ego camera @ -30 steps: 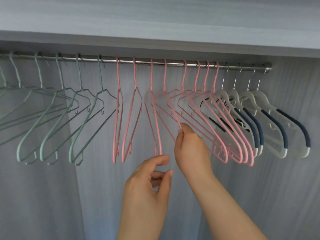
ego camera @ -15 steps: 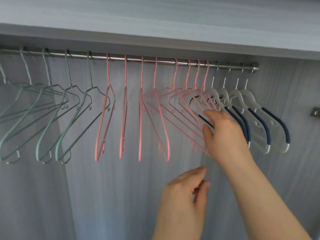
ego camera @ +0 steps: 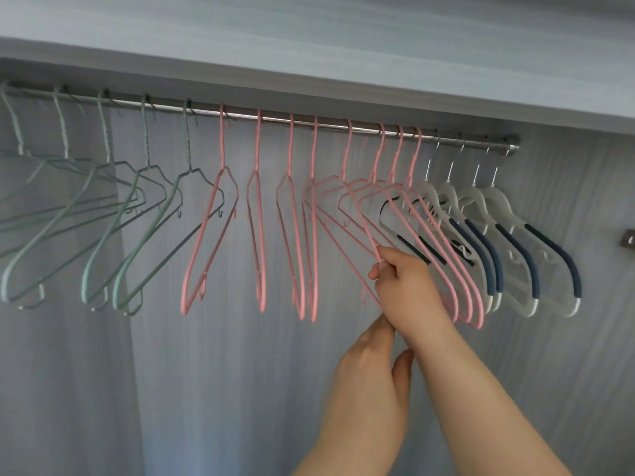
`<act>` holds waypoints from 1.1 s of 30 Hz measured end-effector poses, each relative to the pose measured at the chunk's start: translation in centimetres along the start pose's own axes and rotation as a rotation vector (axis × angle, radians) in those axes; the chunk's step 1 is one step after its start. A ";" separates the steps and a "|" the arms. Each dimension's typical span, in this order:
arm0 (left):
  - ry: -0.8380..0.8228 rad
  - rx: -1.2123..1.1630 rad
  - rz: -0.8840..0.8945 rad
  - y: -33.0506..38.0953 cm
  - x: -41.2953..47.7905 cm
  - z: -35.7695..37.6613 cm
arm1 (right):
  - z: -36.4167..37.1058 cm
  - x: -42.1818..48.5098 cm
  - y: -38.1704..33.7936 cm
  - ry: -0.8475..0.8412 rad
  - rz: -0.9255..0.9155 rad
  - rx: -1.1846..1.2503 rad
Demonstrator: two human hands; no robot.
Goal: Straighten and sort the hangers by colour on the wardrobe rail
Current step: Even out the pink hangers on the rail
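Note:
A steel rail (ego camera: 330, 122) carries three colour groups. Several green wire hangers (ego camera: 137, 214) hang at the left, several pink ones (ego camera: 261, 235) in the middle, and several white hangers with navy pads (ego camera: 515, 235) at the right. The pink hangers on the right lie bunched and slanted against the white ones. My right hand (ego camera: 409, 286) pinches the lower wire of a slanted pink hanger (ego camera: 369, 231). Just below it, my left hand (ego camera: 367, 376) is raised with fingers pointing up, its fingertips hidden behind my right hand; what it touches cannot be told.
A grey shelf (ego camera: 309, 42) runs just above the rail. The wardrobe's grey back panel (ego camera: 223, 389) lies behind the hangers. The rail's bracket (ego camera: 512, 145) is at the right end, and a small metal fitting (ego camera: 629, 239) sticks out at the far right.
My right hand dropped from the white-and-pink bunch and took hold of a pink hanger's lower wire. My left hand rose until it reached just under the right hand.

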State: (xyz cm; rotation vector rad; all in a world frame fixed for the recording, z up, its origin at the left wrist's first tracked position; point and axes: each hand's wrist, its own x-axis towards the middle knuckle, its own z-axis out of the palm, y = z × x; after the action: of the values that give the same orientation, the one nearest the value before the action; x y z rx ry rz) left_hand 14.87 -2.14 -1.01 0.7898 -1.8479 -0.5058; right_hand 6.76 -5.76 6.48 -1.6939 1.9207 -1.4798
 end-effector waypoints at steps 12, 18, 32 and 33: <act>0.029 0.037 0.023 -0.8 0.3 -0.3 | 1.1 -0.1 -0.1 -0.037 0.000 0.073; 0.077 -0.038 -0.027 -0.8 0.5 -0.4 | -3.6 -1.8 0.8 0.299 -0.309 -0.276; -0.058 0.051 -0.278 1.8 5.5 2.0 | -4.8 1.9 2.1 0.214 -0.224 -0.620; -0.067 0.085 -0.284 1.7 5.5 2.0 | -4.6 2.0 2.2 0.196 -0.218 -0.655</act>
State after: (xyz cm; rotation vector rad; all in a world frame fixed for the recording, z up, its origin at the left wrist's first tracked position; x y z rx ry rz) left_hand 11.07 -4.94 2.87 1.1135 -1.8372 -0.6429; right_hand 1.49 -5.28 8.01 -2.1352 2.6037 -1.1829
